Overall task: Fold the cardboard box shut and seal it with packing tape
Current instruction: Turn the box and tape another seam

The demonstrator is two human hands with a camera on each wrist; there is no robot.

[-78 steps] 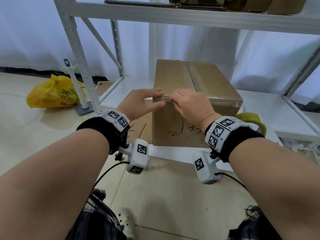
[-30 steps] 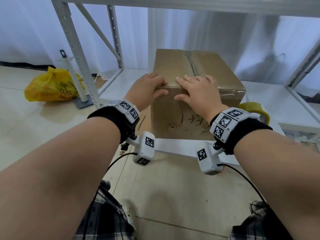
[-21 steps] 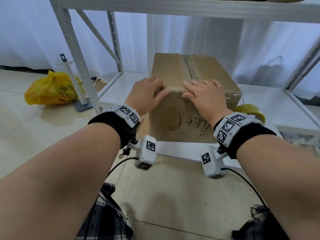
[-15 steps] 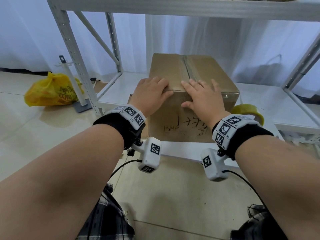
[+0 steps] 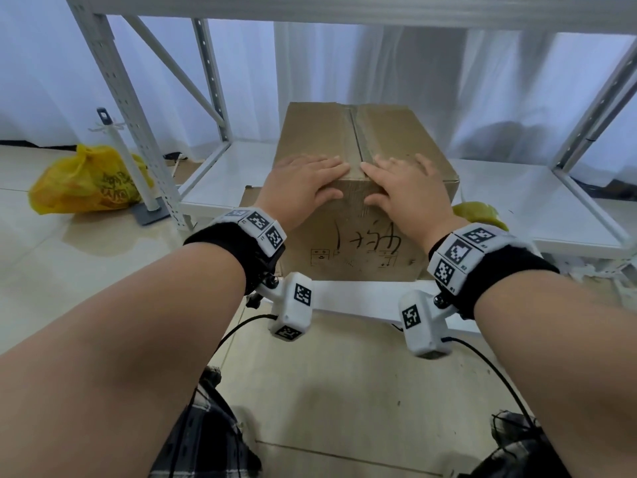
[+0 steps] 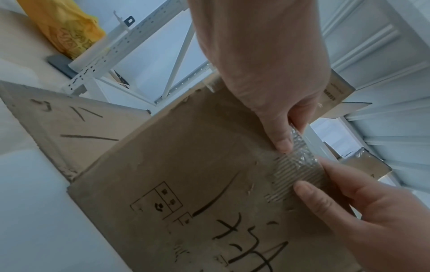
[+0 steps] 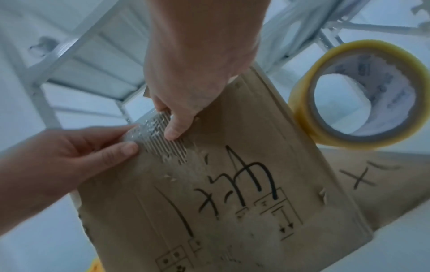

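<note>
Your cardboard box (image 5: 358, 243) carries black handwritten strokes on its front face; they cannot be read with confidence. Below them sit printed handling pictograms: a divided square and a frame with two arrows (image 7: 282, 219). A second cardboard piece (image 7: 372, 176) bears a hand-drawn cross. The yellow bag (image 5: 86, 181) shows dark print, illegible. The tape roll (image 7: 363, 93) has blurred core printing. Your wristbands (image 5: 458, 251) carry square coded markers.

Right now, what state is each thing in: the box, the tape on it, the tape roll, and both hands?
cardboard box: flaps folded shut, upright on the shelf.
tape strip: over the seam, end down the front.
tape roll: on edge, beside the box.
left hand: flat, pressing the top.
right hand: flat, pressing the top.
</note>
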